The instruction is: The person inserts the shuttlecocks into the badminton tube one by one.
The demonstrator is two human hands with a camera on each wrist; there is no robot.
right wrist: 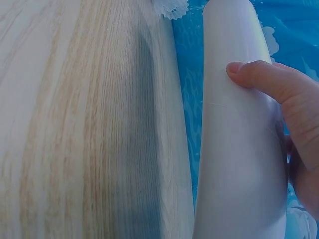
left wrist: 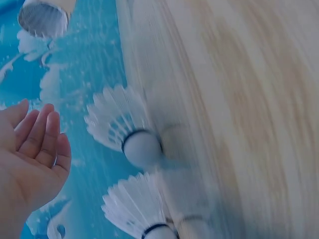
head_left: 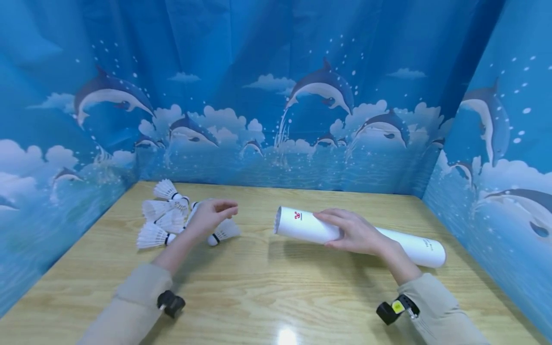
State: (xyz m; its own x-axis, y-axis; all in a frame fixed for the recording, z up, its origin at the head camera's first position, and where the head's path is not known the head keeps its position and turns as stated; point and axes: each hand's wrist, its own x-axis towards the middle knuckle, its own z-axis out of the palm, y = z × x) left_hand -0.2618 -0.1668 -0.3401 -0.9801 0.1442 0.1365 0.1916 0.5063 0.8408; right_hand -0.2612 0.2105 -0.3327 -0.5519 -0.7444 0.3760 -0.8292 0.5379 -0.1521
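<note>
My right hand [head_left: 355, 232] grips a white shuttlecock tube [head_left: 306, 226] around its middle, thumb along the near side. The tube lies at a slant, its mouth facing left and raised over its shadow; pale ribbed shapes show inside the mouth. To the left, my left hand [head_left: 210, 216] hovers with fingers loosely bent and nothing in them. Beside it, a white feather shuttlecock [head_left: 227, 230] lies on its side on the table. In the left wrist view, the palm and relaxed fingers [left wrist: 36, 139] are apart from two shuttlecocks [left wrist: 119, 119].
Several more shuttlecocks [head_left: 153, 235] lie clustered at the table's left, partly behind my left arm. The wooden table [head_left: 258, 297] ends at a blue dolphin-print curtain [head_left: 241, 120] at the back and sides. A camera is strapped to each wrist.
</note>
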